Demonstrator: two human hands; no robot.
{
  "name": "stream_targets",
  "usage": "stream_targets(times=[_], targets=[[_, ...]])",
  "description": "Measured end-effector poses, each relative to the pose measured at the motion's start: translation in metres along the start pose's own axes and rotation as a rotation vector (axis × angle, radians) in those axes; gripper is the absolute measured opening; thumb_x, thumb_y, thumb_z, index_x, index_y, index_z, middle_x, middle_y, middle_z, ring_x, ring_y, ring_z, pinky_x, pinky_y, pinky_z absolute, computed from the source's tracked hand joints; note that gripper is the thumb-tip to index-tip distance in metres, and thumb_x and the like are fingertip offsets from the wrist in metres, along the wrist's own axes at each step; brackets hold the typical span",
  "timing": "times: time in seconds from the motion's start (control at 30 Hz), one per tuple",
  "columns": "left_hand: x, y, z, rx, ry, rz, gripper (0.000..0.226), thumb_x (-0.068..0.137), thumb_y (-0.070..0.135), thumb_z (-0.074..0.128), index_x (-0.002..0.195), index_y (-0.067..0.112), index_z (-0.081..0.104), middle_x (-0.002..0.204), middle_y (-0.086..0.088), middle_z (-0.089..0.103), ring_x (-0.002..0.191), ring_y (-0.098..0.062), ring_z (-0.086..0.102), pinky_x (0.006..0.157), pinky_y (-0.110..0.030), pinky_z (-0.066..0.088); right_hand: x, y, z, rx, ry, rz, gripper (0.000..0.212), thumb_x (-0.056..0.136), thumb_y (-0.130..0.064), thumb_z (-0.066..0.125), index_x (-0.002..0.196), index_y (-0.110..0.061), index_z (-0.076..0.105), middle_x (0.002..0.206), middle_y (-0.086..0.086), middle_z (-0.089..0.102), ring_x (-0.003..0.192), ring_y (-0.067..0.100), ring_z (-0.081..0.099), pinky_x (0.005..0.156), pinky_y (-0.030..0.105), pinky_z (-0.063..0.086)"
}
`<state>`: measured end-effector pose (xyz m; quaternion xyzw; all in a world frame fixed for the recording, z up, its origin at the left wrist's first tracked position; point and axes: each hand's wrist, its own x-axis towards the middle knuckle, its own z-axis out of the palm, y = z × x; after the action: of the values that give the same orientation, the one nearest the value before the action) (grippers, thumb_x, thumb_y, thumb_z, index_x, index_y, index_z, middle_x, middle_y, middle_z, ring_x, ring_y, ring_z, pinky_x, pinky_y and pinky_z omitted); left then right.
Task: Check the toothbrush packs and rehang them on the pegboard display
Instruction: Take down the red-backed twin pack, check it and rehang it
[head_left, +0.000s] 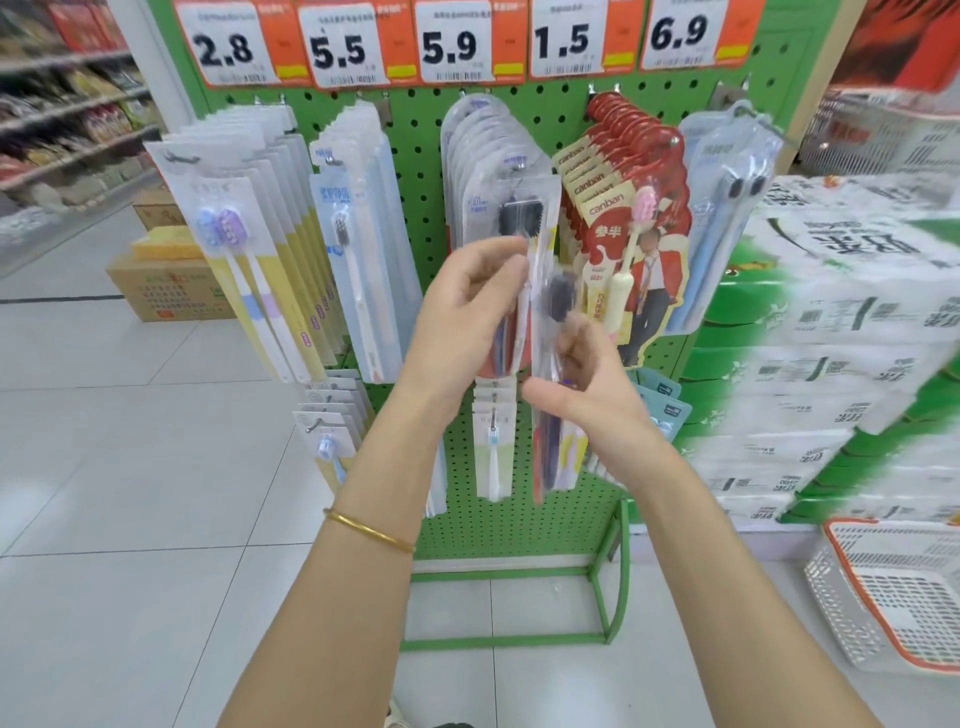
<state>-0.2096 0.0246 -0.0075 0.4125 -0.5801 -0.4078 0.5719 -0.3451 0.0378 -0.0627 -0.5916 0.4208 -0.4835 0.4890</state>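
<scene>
**Display.** Green pegboard (415, 156) stands straight ahead, beyond both hands. Price tags (452, 41) run along the top. Five cols of hung stock, all hanging vertical.

**Surrounds.** Stacked cartons (831, 312) to the right of the hands. White basket (893, 587) on the floor, below and right. Cardboard boxes (171, 291) on the floor, well left.

**Hung stock.** Centre col (478, 150) is directly behind and above the hands. Red packs (623, 171) are just right of it.

**Task items.** Two packs in hand, in front of the centre col, long axes approx vertical, brush heads up.
- Upper pack (524, 208): black bristles visible, top edge just below the centre peg (517, 165). Cannot tell whether its hang hole is on or off the peg.
- Lower pack (543, 441): edge-on, blurred, bottom end hanging well below the wrists.

**Hands.**
- Left hand (467, 312): fingers curled round the upper pack, thumb on its front. Higher, and nearer the peg.
- Right hand (587, 384): thumb and fingers pinch the lower pack mid-length. Blur hides exact finger placement.

**Assessment.** Check appears in progress and rehang is not done. The peg lies up and away from the hands, so the left-hand pack has the shorter path, hole end leading. Risk: the peg tip snagging the front hung pack.

**Minor.** Gold bangle (369, 530) on the left wrist.
</scene>
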Motion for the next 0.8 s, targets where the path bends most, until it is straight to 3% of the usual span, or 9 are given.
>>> stream_targets(times=[0.07, 0.17, 0.27, 0.37, 0.47, 0.6, 0.8], targets=[[0.0, 0.009, 0.001, -0.039, 0.056, 0.071, 0.026, 0.092, 0.034, 0.05, 0.105, 0.015, 0.063, 0.106, -0.005, 0.065, 0.096, -0.012, 0.061, 0.088, -0.033, 0.051, 0.004, -0.012, 0.004, -0.146, 0.146, -0.069, 0.072, 0.059, -0.033, 0.079, 0.118, -0.026, 0.038, 0.101, -0.015, 0.045, 0.078, -0.021, 0.046, 0.069, 0.001, 0.037], [-0.001, 0.019, 0.003, -0.001, 0.059, 0.184, 0.009, 0.098, 0.022, 0.05, 0.095, 0.019, 0.058, 0.087, 0.009, 0.057, 0.078, 0.005, 0.053, 0.075, -0.014, 0.044, 0.014, -0.022, 0.013, -0.275, 0.308, -0.155, 0.08, 0.061, -0.036, 0.085, 0.12, -0.028, 0.031, 0.105, -0.019, 0.042, 0.09, -0.019, 0.046, 0.073, 0.0, 0.036], [0.006, 0.021, 0.003, 0.085, 0.108, 0.243, 0.005, 0.095, 0.013, 0.057, 0.095, 0.017, 0.058, 0.083, 0.01, 0.057, 0.07, 0.005, 0.052, 0.068, -0.013, 0.043, 0.025, -0.024, 0.023, -0.392, 0.458, -0.211, 0.092, 0.056, -0.054, 0.079, 0.127, -0.021, 0.032, 0.117, -0.007, 0.042, 0.11, 0.008, 0.047, 0.089, 0.021, 0.041], [0.017, 0.021, 0.0, 0.135, 0.172, 0.249, 0.014, 0.093, 0.008, 0.057, 0.089, 0.022, 0.059, 0.08, 0.008, 0.056, 0.065, 0.004, 0.049, 0.065, -0.014, 0.043, 0.035, -0.028, 0.031, -0.48, 0.559, -0.219, 0.096, 0.058, -0.054, 0.08, 0.13, -0.012, 0.033, 0.113, -0.007, 0.036, 0.113, 0.017, 0.044, 0.081, 0.024, 0.035], [0.024, 0.021, -0.001, 0.156, 0.221, 0.238, 0.011, 0.093, 0.008, 0.056, 0.092, 0.018, 0.06, 0.077, 0.011, 0.055, 0.063, 0.005, 0.048, 0.065, -0.013, 0.042, 0.042, -0.033, 0.036, -0.564, 0.624, -0.222, 0.097, 0.06, -0.058, 0.077, 0.131, -0.009, 0.034, 0.114, -0.004, 0.038, 0.114, 0.021, 0.045, 0.074, 0.025, 0.031], [0.032, 0.018, -0.002, 0.19, 0.256, 0.23, 0.008, 0.093, 0.008, 0.056, 0.095, 0.014, 0.06, 0.078, 0.013, 0.056, 0.064, 0.008, 0.05, 0.064, -0.01, 0.041, 0.05, -0.031, 0.041, -0.593, 0.643, -0.214, 0.099, 0.06, -0.062, 0.073, 0.132, -0.008, 0.033, 0.125, 0.004, 0.043, 0.114, 0.023, 0.044, 0.076, 0.031, 0.035], [0.039, 0.012, -0.002, 0.203, 0.274, 0.23, 0.009, 0.093, 0.008, 0.057, 0.097, 0.016, 0.058, 0.082, 0.012, 0.058, 0.066, 0.008, 0.051, 0.065, -0.01, 0.043, 0.058, -0.025, 0.042, -0.626, 0.679, -0.21, 0.098, 0.062, -0.061, 0.075, 0.131, -0.006, 0.033, 0.121, 0.005, 0.044, 0.111, 0.027, 0.047, 0.077, 0.037, 0.04]])
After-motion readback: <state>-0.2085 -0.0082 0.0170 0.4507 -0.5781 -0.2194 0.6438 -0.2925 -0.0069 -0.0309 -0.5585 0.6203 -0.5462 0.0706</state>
